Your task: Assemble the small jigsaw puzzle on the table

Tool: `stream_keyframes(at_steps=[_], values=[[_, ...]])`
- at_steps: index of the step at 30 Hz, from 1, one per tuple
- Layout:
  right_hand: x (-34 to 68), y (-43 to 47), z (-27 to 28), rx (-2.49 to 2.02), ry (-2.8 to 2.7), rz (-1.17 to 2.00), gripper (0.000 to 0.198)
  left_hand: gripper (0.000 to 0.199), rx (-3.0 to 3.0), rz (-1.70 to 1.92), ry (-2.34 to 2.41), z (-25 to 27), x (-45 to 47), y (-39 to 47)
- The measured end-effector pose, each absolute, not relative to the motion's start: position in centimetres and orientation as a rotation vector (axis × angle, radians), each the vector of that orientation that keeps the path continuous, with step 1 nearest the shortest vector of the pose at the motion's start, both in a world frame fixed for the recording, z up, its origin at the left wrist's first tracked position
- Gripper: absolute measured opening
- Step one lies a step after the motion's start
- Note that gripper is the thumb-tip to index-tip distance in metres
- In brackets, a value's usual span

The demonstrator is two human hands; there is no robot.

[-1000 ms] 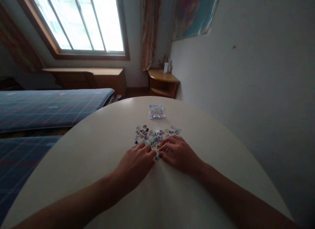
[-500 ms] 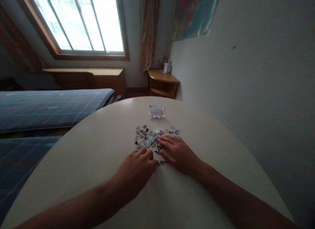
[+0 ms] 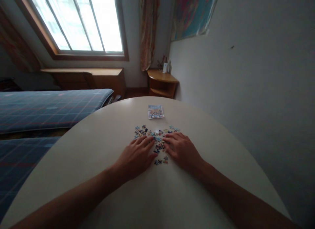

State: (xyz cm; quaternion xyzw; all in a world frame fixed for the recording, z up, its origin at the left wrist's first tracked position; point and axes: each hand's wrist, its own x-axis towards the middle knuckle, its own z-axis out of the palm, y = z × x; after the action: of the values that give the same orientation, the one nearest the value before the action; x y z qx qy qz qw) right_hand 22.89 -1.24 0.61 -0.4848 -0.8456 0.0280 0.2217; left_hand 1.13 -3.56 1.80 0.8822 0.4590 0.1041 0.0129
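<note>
Many small jigsaw puzzle pieces [image 3: 159, 146] lie in a loose spread on the white round table [image 3: 98, 147]. My left hand [image 3: 137, 155] rests palm down over the left part of the spread, fingers stretched forward and thumb out to the right. On the other side my right hand [image 3: 180, 150] lies flat over the right part, its fingers pointing left and forward. Both hands hide some pieces beneath them. A few pieces [image 3: 161, 161] sit between the thumbs, nearer to me. Beyond the spread lies a small printed picture sheet [image 3: 156, 111].
A bed with a blue plaid mattress [image 3: 54, 109] stands left of the table. Ahead are a long wooden desk [image 3: 108, 72] under the window and a corner shelf [image 3: 162, 76]. A bare wall [image 3: 233, 91] runs along the right.
My left hand has uncurled and reached forward onto the pieces, fingers now stretched. My right hand has shifted slightly right, and a few near pieces between the thumbs show more plainly.
</note>
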Motion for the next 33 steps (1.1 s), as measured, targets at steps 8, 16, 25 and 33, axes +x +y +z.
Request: stream_keyframes(at_steps=[8, 16, 25, 33], values=[[22.9, -1.2, 0.8, -1.461, -2.295, 0.012, 0.025, 0.039, 2.719, 0.415, 1.496, 1.3, 1.0, -3.0], [22.7, -1.4, 1.0, -1.379, -2.339, 0.014, 0.023, 0.034, 2.708, 0.646, 1.377, 0.4, 0.4, -1.7], [22.8, -1.4, 0.7, -1.426, -2.359, 0.021, 0.028, 0.04, 2.686, 0.648, 1.419, -0.6, 0.2, -1.3], [22.8, -1.3, 0.7, -1.4, -2.333, 0.054, 0.019, 0.04, 2.67, 0.668, 1.418, -0.7, 0.1, -1.4]])
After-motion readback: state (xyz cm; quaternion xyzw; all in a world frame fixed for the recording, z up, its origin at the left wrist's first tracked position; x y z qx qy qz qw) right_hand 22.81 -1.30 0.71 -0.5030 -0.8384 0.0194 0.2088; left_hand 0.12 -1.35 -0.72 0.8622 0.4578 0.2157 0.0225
